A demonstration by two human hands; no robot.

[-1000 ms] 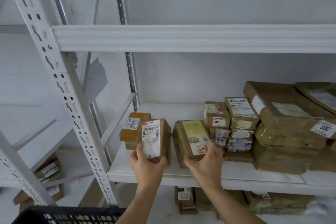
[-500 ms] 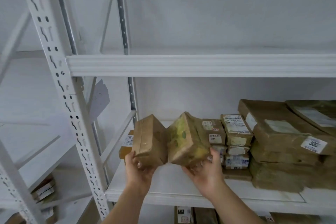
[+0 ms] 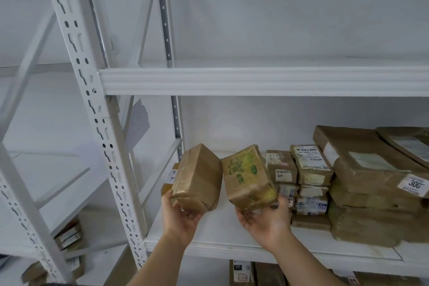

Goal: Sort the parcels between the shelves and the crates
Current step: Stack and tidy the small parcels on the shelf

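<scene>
My left hand (image 3: 180, 215) grips a plain brown taped parcel (image 3: 197, 176) from below, lifted above the white middle shelf (image 3: 222, 232). My right hand (image 3: 264, 220) holds a second brown parcel (image 3: 248, 177) with green and yellow print, tilted, right beside the first. Both parcels hang in the air in front of the shelf. A small orange-brown parcel (image 3: 170, 177) stays on the shelf behind the left one, mostly hidden.
Stacked small labelled parcels (image 3: 299, 176) and larger brown parcels (image 3: 371, 183) fill the shelf's right side. An upper shelf beam (image 3: 255, 81) runs above. A perforated white upright (image 3: 92, 109) stands left. More parcels lie on the lower shelf (image 3: 241, 273) and at lower left (image 3: 67, 234).
Both hands lifted their parcels off the shelf and turned them so the plain backs face me. My view tilted upward; the black crate at bottom left dropped out of sight.
</scene>
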